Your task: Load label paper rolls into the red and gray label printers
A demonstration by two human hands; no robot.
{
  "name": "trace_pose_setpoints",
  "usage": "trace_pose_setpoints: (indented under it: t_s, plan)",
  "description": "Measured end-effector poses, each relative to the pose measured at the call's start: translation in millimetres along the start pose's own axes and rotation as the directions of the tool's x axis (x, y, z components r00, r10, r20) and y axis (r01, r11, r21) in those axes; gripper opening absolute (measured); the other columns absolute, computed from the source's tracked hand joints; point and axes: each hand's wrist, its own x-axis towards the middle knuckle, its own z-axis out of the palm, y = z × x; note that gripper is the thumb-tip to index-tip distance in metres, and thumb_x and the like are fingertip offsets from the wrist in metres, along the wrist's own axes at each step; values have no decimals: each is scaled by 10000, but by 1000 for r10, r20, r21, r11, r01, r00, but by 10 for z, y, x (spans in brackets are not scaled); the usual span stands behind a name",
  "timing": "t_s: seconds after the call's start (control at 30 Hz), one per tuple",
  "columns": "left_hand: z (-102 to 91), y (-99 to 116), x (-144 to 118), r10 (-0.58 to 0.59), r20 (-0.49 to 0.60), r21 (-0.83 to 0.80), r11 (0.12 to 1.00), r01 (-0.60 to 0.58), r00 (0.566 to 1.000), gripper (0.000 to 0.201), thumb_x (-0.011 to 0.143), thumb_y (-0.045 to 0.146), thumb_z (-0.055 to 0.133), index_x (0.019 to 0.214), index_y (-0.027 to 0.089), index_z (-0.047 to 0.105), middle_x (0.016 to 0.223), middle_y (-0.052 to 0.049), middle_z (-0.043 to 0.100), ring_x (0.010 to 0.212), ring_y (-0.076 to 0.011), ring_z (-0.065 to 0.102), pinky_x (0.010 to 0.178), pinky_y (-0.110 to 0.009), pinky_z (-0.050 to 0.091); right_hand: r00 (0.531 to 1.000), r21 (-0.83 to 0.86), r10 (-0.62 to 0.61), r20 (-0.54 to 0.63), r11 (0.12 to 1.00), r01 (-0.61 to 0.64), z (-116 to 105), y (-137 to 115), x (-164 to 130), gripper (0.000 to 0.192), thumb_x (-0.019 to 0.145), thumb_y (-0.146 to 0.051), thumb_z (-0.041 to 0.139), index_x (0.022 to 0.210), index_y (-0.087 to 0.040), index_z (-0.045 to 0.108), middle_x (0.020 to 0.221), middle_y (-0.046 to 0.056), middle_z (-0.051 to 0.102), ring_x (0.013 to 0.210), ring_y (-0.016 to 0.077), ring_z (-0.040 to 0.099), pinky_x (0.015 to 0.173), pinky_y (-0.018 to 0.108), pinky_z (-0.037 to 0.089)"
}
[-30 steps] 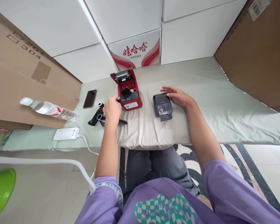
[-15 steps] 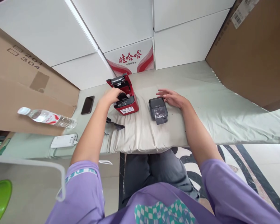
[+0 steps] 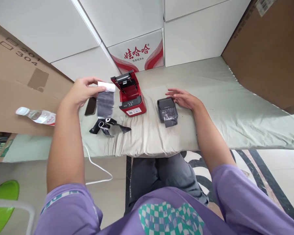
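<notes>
Two hands are working: the left hand [image 3: 82, 91] is pinching a dangling dark paper strip [image 3: 105, 102] beside the open red printer [image 3: 129, 94]; the right hand [image 3: 183, 98] is resting open by the black printer [image 3: 167, 111]. Loosely pinched, the strip could slip.

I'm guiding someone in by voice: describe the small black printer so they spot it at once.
On the pale cloth-covered table, look right of the open red printer. The black printer lies flat by the right hand, lid shut, a dark strip hanging from its front.
</notes>
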Motion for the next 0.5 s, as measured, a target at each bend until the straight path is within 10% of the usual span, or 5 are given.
trace_pose_setpoints:
  t_s: [0.2, 0.37, 0.5]
  plan:
    - [80, -458, 159, -294, 2, 220, 932, 287, 956, 368, 660, 306, 805, 983, 133, 782, 705, -9, 642, 602, -120, 471, 676, -328, 483, 1000, 16, 2, -14, 1000, -2, 12, -16, -13, 517, 715, -305, 835, 1213, -286, 696, 1292, 66, 740, 1145, 239, 677, 778, 339, 575]
    - [463, -801, 242, -234, 126, 600, 792, 114, 964, 315, 629, 404, 767, 872, 211, 820, 688, -39, 696, 727, -238, 639, 710, -338, 490, 1000, 20, 2, -21, 1000, -2, 15, -22, -16, 521, 719, -301, 833, 1220, -274, 691, 1295, 74, 741, 1147, 241, 682, 788, 343, 580]
    - [413, -965, 241, -193, 159, 628, 777, 52, 968, 449, 642, 504, 765, 985, 224, 843, 858, -83, 778, 812, -280, 702, 784, -344, 521, 1000, 23, 5, -20, 1000, -4, 4, -11, -10, 524, 721, -304, 839, 1223, -280, 693, 1287, 69, 749, 1144, 237, 686, 800, 347, 587]
